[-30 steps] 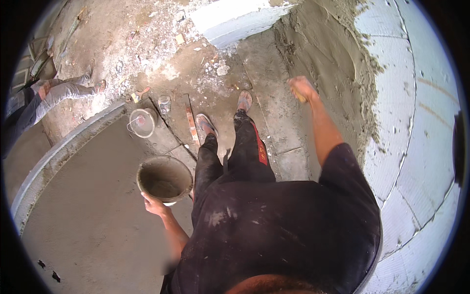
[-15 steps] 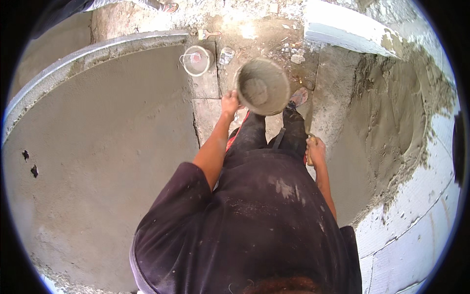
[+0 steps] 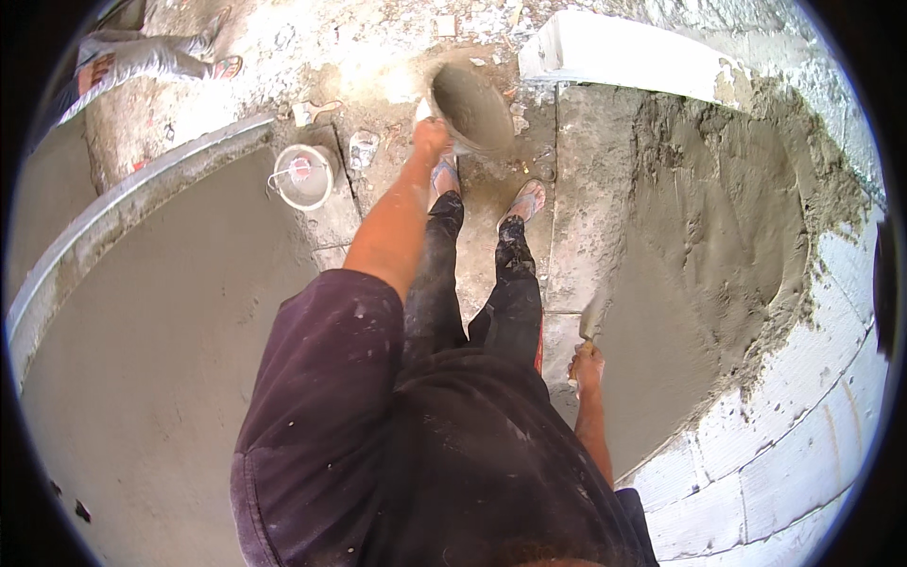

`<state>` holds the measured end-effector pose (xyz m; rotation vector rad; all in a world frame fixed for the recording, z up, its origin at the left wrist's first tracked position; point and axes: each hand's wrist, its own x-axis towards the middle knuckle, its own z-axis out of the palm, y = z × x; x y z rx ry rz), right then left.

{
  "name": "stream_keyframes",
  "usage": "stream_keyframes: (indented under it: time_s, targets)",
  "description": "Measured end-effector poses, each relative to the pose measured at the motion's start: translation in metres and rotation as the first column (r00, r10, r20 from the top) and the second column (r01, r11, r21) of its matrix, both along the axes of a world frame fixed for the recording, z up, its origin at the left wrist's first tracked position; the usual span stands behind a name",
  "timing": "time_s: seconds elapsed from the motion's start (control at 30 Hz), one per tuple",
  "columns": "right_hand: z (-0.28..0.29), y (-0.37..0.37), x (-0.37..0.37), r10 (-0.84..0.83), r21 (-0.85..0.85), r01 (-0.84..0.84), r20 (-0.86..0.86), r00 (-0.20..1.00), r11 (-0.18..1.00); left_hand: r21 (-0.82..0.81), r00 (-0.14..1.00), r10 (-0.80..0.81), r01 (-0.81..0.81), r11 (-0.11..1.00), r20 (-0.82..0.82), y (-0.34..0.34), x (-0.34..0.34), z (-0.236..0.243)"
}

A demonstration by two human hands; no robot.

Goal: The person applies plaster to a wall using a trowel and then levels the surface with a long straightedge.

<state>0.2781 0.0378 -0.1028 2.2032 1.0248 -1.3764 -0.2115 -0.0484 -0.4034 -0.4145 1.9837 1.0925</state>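
In the left hand (image 3: pixel 432 138), a round tilted bowl (image 3: pixel 474 109) (matte, mortar-grey).

The pail (image 3: pixel 319 189) stands left of the bowl (image 3: pixel 491 111), the trowel (image 3: pixel 593 318) to the bowl's right.

We observe a pale bucket (image 3: pixel 321 189) near a clear container (image 3: pixel 363 149), apparently a jar. We locate a co-worker (image 3: pixel 99 71) in grey trousers (image 3: pixel 165 64) at upper left.

Mortar (image 3: pixel 718 217), pale blockwork (image 3: pixel 765 482) and rubble (image 3: pixel 519 121) show a building site.
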Motion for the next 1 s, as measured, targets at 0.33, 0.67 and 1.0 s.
stream_keyframes:
  time_s: [0.33,0.67,1.0]
  targets:
    - [-0.034,-0.034,-0.157,0.299,-0.060,-0.326,-0.272,0.915,0.943,-0.118,0.831,-0.522,0.548,0.828,0.192,-0.236,0.045,-0.013]
    - [-0.037,-0.063,-0.165,0.502,0.120,-0.488,-0.212,0.838,0.865,0.113,0.715,-0.386,0.399,0.910,0.583,-0.268,0.095,0.211]
    - [-0.070,-0.085,-0.053,0.421,0.506,-0.431,0.143,0.896,0.747,0.182,0.675,-0.447,0.428,0.885,0.587,-0.321,0.090,0.213]
